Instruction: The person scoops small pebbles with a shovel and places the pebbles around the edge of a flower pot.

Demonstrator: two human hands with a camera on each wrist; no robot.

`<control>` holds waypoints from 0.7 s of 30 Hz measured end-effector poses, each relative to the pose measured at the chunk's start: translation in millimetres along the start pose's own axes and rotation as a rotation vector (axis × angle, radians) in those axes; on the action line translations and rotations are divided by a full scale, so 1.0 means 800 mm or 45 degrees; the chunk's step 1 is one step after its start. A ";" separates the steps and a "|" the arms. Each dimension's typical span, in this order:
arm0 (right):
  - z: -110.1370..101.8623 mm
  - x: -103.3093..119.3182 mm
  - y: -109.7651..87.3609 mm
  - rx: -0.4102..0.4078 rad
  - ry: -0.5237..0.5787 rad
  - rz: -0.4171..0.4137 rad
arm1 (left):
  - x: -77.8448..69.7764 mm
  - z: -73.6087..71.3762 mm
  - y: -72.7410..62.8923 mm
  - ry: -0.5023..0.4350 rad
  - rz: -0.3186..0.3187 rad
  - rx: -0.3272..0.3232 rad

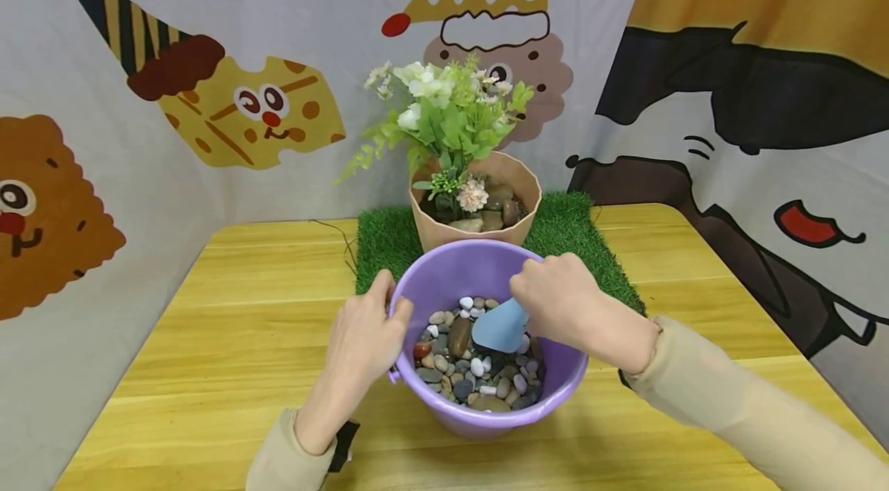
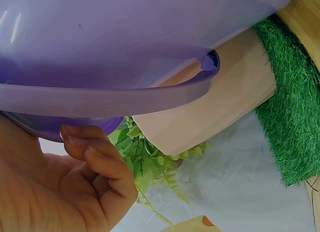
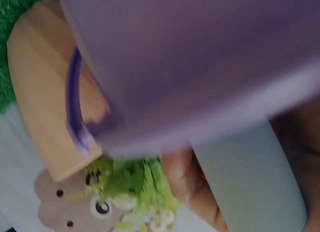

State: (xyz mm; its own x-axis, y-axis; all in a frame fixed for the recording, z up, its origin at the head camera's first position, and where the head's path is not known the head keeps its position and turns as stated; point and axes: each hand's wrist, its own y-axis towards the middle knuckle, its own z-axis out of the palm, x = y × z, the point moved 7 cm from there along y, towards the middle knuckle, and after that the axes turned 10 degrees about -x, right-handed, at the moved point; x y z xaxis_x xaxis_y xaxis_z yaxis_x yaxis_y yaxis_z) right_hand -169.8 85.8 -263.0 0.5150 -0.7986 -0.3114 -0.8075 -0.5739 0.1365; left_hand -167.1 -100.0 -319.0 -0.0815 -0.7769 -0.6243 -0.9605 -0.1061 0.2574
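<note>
A purple bucket (image 1: 479, 267) stands on the table with many small pebbles (image 1: 464, 388) inside, grey, white and brown. With thumb and fingers over its left rim, my left hand (image 1: 364, 333) grips the bucket. In the left wrist view the fingers (image 2: 112, 174) curl at the rim beside the bucket's hanging handle (image 2: 100, 101). My right hand (image 1: 559, 299) holds a light blue toy shovel (image 1: 500, 329) inside the bucket, its blade low over the stones. The shovel's thick grip (image 3: 250, 177) shows in the right wrist view, with fingers around it.
Just behind the bucket, a beige pot (image 1: 444, 232) holds larger stones and artificial flowers (image 1: 451, 105). It stands on a green grass mat (image 1: 382, 232). The wooden table (image 1: 236, 321) backs onto a cartoon-printed cloth (image 1: 292, 5).
</note>
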 end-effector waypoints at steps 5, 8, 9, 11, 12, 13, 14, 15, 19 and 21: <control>0.019 0.009 0.001 -0.035 0.053 -0.020 | -0.001 0.001 0.000 0.013 0.009 0.007; 0.030 0.007 0.002 -0.045 0.122 -0.005 | -0.002 0.002 0.001 0.015 0.019 0.005; 0.033 0.007 0.002 -0.052 0.153 -0.001 | -0.002 0.002 0.001 0.013 0.018 0.003; 0.037 0.006 0.003 -0.072 0.206 -0.009 | -0.001 0.001 0.001 0.010 0.011 -0.002; 0.038 0.006 0.003 -0.084 0.228 -0.014 | -0.001 0.001 0.001 0.011 0.007 -0.003; 0.038 0.007 0.003 -0.096 0.252 -0.019 | 0.000 0.001 0.001 0.013 0.005 -0.005; 0.038 0.007 0.003 -0.111 0.272 -0.027 | 0.000 0.000 0.001 0.016 0.004 -0.005; 0.038 0.008 0.003 -0.122 0.287 -0.033 | 0.000 0.000 0.001 0.017 0.004 -0.004; 0.038 0.009 0.001 -0.144 0.285 -0.041 | -0.001 0.000 0.001 0.026 0.007 0.002; 0.038 0.010 0.001 -0.156 0.271 -0.058 | 0.000 0.000 0.001 0.027 0.002 0.002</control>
State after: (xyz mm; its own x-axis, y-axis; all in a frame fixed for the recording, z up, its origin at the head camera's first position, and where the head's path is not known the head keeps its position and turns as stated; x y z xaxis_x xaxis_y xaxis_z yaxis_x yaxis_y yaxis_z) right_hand -175.1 84.9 -294.0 0.6094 -0.7842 -0.1168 -0.7478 -0.6175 0.2438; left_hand -168.1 -100.4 -318.7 -0.0775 -0.7901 -0.6081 -0.9608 -0.1037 0.2572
